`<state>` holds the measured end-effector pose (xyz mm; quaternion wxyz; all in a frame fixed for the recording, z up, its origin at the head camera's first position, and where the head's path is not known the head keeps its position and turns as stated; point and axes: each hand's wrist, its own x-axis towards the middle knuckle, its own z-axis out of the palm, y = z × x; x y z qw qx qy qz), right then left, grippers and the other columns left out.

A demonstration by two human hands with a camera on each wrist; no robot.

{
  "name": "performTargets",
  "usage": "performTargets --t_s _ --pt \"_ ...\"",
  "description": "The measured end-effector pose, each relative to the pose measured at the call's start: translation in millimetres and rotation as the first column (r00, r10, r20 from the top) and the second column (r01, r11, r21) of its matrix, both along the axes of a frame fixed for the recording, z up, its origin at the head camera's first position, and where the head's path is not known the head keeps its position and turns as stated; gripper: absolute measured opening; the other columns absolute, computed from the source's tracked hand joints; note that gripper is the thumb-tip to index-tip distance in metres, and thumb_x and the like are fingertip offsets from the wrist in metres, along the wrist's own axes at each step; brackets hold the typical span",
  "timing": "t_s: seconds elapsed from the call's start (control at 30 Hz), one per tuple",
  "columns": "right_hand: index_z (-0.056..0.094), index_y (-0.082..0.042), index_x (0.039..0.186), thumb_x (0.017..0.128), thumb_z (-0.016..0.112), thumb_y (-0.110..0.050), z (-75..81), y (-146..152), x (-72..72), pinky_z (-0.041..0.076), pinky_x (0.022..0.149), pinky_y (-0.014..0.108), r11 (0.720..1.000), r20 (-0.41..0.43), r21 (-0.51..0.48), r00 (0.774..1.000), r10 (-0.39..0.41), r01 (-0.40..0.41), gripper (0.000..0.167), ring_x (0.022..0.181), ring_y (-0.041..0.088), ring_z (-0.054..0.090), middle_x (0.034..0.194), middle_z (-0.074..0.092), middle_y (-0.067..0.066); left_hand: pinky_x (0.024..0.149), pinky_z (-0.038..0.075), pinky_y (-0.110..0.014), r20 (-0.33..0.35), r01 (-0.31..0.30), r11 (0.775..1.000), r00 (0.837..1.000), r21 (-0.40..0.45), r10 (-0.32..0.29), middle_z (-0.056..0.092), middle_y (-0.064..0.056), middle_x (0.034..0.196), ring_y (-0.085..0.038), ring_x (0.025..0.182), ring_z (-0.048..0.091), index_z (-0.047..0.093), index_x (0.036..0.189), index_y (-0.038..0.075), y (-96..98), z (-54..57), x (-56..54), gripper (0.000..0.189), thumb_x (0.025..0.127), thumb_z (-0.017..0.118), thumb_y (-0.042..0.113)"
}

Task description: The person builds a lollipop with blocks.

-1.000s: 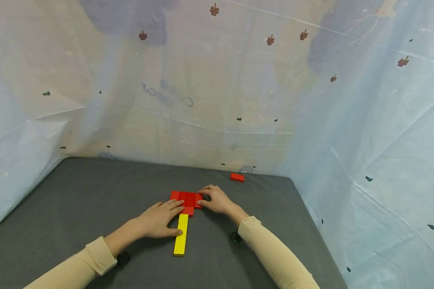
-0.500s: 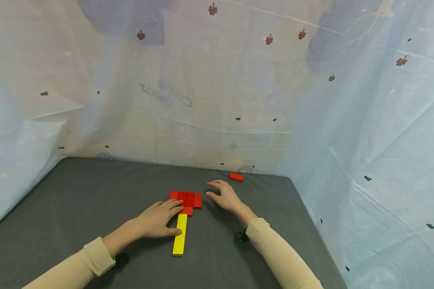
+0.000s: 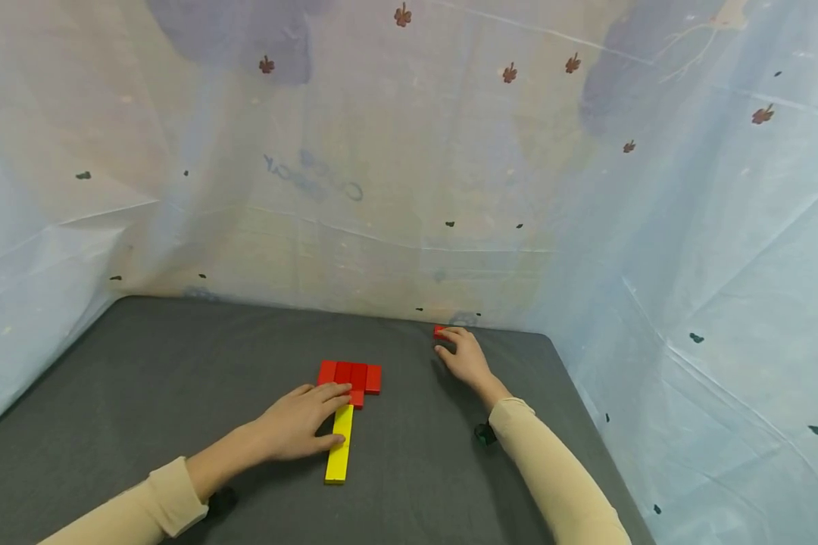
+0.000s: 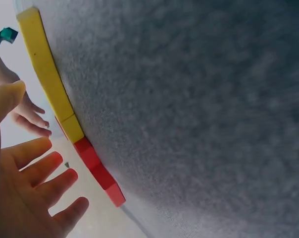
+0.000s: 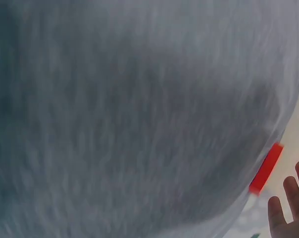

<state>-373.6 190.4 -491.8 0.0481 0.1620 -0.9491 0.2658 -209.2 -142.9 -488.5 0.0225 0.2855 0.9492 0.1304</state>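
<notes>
Flat red blocks (image 3: 359, 376) lie side by side on the dark grey table, with a yellow strip of blocks (image 3: 338, 460) running from them toward the person. My left hand (image 3: 296, 425) spreads its fingers over the red group, thumb over the yellow strip; the left wrist view shows its fingers straight beside the yellow blocks (image 4: 46, 74). At the far edge, a single red block (image 3: 439, 331) is partly hidden behind my right hand (image 3: 466, 360). In the right wrist view, the extended fingers (image 5: 293, 196) are close beside that block (image 5: 266, 168), not around it.
The grey table (image 3: 177, 363) ends at a far edge against a pale printed plastic sheet (image 3: 382, 151), which also hangs along the right side. A dark wrist device (image 3: 484, 434) sits under the right sleeve.
My right hand has left the right end of the red group and moved right and away to the single red block. The left hand has stayed almost in place.
</notes>
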Motion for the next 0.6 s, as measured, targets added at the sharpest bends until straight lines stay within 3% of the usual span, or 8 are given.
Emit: performTargets --t_s 0.27,0.6 --pt "0.060 -0.007 0.146 0.103 0.067 -0.022 -0.5 16 -24.2 0.038 0.115 0.061 0.990 0.001 0.118 0.997 -0.077 0.076 0.046 0.145 0.041 0.041 0.156 0.049 0.015 0.117 0.036 -0.060 -0.016 0.019 0.999 1.000 -0.029 -0.020 0.046 -0.006 0.161 -0.027 0.145 0.046 0.056 0.151 0.011 -0.9 -0.9 2.7 0.068 0.097 0.069 0.051" --pt "0.062 -0.006 0.144 0.102 0.067 -0.016 -4.6 18 -35.4 0.039 0.113 0.063 0.984 0.003 0.167 0.998 -0.069 0.068 0.044 0.142 0.043 0.045 0.154 0.052 0.016 0.117 0.037 -0.059 -0.013 0.042 0.997 0.999 -0.072 -0.043 0.044 -0.004 0.163 -0.027 0.147 0.044 0.055 0.152 0.013 -4.3 -7.5 2.0 0.071 0.097 0.068 0.054"
